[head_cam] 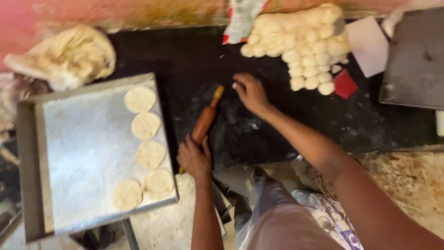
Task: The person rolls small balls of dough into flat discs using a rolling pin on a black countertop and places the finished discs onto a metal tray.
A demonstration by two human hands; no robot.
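Left hand point(194, 159), nearest the lens, fingers curled round a wooden rolling pin point(205, 121) slanting toward 1 o'clock on the dark slab point(194, 60). Right hand point(250, 92) flat on slab, fingers spread, gripping nothing. Dough balls point(307, 51) heaped at 1 o'clock; red square packet point(344, 84) beside them, white square card point(368, 45) behind. Metal tray point(83, 153) at 9 o'clock carries five flattened discs point(145, 125).

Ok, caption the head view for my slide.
Left hand grips a rolling pin; right hand presses the dark counter.
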